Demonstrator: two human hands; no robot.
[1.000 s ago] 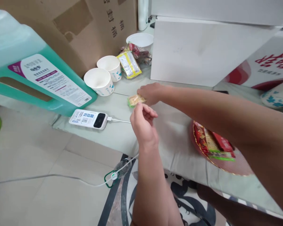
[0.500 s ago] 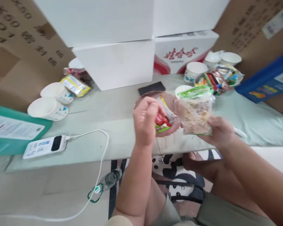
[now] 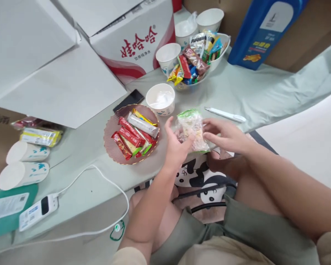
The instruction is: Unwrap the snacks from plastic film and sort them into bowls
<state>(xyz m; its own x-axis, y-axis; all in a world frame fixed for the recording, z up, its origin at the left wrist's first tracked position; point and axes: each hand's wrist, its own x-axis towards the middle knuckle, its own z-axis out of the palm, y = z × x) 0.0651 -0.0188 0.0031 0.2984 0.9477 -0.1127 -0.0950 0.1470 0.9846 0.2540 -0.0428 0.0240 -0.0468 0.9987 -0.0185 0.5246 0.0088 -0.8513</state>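
Observation:
Between my two hands, at the table's front edge, is a clear plastic snack packet (image 3: 192, 123) with green ends and pale, lumpy contents. My left hand (image 3: 178, 145) holds its left side, thumb across the front and index finger stretched up beside it. On the opposite side, the fingers of my right hand (image 3: 223, 136) are curled against the packet's edge. To the left of my left hand sits a pink ribbed plate (image 3: 110, 136) with a gold rim. Several wrapped snack bars (image 3: 131, 137), red, silver, yellow and green, lie on it.
A paper cup (image 3: 160, 110) with plastic inside stands behind the packet, near a black phone (image 3: 129, 100). A white pen-like tool (image 3: 225, 115) lies at right. Farther back are bowls of wrapped snacks (image 3: 193, 64) and white cartons (image 3: 138, 44). A white cable (image 3: 110, 177) crosses the left side.
My view has swung to the right. My left hand has moved from above the plate to the packet, which was in my right hand alone. The packet is now lower, between both hands.

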